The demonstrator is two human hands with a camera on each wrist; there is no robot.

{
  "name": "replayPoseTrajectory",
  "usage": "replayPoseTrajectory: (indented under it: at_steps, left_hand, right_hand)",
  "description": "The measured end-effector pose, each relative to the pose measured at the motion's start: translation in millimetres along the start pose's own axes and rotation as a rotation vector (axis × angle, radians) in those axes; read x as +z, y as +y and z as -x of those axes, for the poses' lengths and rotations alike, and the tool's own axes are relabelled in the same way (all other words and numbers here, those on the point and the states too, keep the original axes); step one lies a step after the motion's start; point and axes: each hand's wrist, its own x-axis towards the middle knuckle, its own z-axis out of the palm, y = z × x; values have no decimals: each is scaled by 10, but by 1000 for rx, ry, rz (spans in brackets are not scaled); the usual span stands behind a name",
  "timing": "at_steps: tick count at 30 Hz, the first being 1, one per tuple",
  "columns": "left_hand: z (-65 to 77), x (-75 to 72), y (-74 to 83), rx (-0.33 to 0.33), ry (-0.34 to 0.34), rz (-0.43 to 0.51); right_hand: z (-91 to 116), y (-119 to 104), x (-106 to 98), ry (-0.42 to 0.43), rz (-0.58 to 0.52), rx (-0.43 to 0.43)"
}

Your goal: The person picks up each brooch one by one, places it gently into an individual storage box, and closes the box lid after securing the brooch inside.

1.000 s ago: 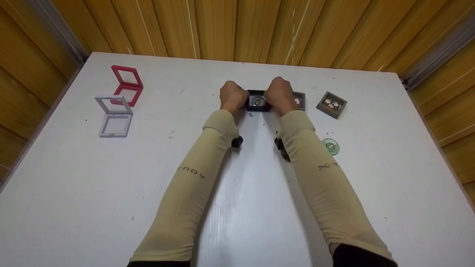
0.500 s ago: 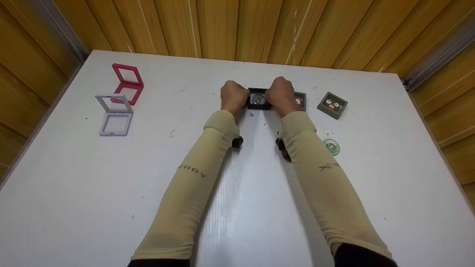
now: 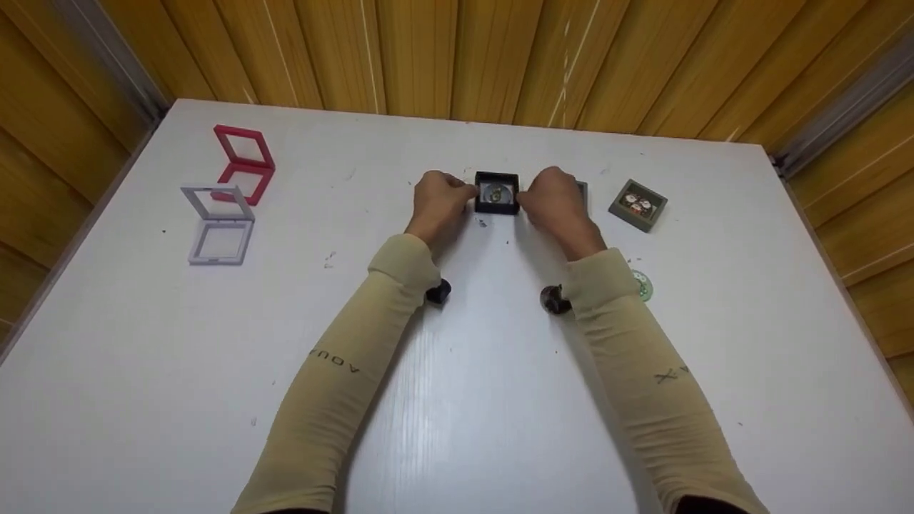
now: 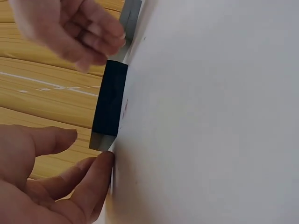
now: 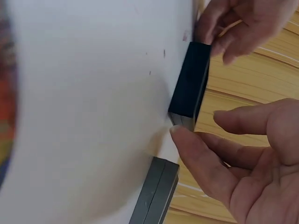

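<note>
White tabletop [image 3: 457,428], two hands [image 3: 439,205] [image 3: 557,203], one case [image 3: 496,210]

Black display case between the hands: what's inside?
Inside the black display case, the head view shows a round disc with a yellowish-green centre, its finer detail too small to tell. Whatever lies beneath the disc is covered.

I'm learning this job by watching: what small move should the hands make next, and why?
Probably draw the left hand and right hand outward: the black display box rests on the white table, and neither hand grips it, though both are close to its sides.
</note>
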Motion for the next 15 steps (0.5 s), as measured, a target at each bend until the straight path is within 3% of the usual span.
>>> replayPoseTrajectory:
  at_steps: [4,8,15]
  left_hand:
    - [124,-95,-35,-2,-12,-64]
    - [245,-249,-72,4,-31,-94]
    - [438,-706,-138,92,16,-98]
  right_hand:
    - [166,139,-84,11,-24,-32]
    - [325,286,-216,-7,-85,-12]
    - [570,554,-474,-26,-78,-2]
